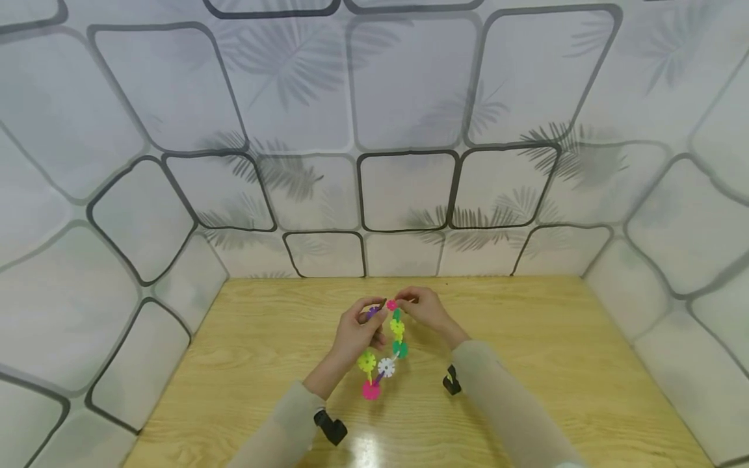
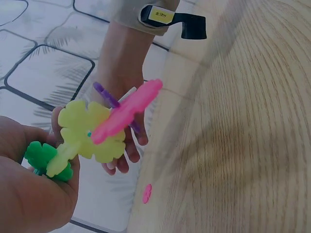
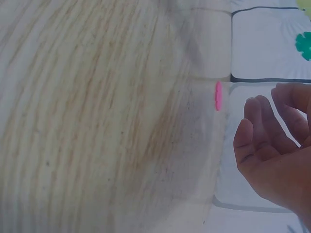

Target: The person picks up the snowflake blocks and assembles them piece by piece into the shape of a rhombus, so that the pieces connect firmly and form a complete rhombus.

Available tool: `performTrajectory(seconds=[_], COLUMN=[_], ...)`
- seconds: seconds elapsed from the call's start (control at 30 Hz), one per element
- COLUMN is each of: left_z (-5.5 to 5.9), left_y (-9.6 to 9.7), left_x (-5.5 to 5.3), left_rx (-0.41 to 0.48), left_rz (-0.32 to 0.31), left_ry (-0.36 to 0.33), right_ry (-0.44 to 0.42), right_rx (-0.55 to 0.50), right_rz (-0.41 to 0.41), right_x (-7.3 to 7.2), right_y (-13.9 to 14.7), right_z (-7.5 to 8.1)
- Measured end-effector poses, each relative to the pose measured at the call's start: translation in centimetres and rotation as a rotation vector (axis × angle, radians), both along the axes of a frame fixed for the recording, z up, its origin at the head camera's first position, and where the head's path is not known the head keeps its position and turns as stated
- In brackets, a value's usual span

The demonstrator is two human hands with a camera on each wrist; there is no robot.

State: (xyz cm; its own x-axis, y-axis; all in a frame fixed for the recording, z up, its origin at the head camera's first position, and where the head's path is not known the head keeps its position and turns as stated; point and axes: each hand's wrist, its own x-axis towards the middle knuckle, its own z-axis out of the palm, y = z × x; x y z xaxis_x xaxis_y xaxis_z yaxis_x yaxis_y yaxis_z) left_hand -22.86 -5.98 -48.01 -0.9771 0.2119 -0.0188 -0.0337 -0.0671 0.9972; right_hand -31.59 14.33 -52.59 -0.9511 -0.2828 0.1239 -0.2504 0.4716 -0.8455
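Note:
A chain of slotted snowflake discs hangs in a U between the hands, with a yellow disc (image 1: 367,361), pink disc (image 1: 371,390), white disc (image 1: 386,367) and green disc (image 1: 400,350) along it. My left hand (image 1: 358,330) grips one end around a purple disc (image 1: 373,312); a thin brown piece (image 1: 383,303) shows at its fingertips. In the left wrist view, a green disc (image 2: 41,155) sits against the palm. My right hand (image 1: 426,308) pinches the other end near a small green disc (image 1: 396,314); its fingertips are hidden in the right wrist view, other fingers loosely curled.
A separate pink disc (image 2: 147,193) lies on the wooden table (image 1: 526,338) toward the back, below the hands. Patterned wall panels (image 1: 409,195) enclose the table's back and sides. Each wrist carries a black camera mount (image 1: 331,428).

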Motion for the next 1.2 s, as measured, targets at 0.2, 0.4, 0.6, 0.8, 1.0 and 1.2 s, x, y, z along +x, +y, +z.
performTrajectory(seconds=[0.2,0.4,0.6,0.8,1.0,1.2], left_z=[-0.1,-0.1,-0.1,-0.2,-0.3,-0.3], left_y=[-0.1,0.0,0.0,-0.1,-0.1,-0.2], left_x=[0.1,0.0,-0.1,0.0,-0.1,-0.2], left_rx=[-0.023,-0.033,-0.026,-0.022,-0.016,-0.014], left_rz=[0.008,0.025,0.037,0.036,0.02,0.022], left_ry=[0.021,0.026,0.014,-0.001,0.002,-0.005], right_ry=[-0.007,-0.03,-0.088,-0.122,-0.072,0.013], right_rx=[0.022,0.052,0.049,0.016,0.092,0.235], right_rz=[0.014,-0.016,-0.038,-0.034,-0.074,-0.064], right_x=[-0.3,-1.0,-1.8,-2.3,-2.8,-2.8], right_y=[-0.3,-0.6,-1.0,-1.6,-1.7,-1.8], right_z=[-0.7,-1.7,-2.7,-3.3,-4.1,-4.3])
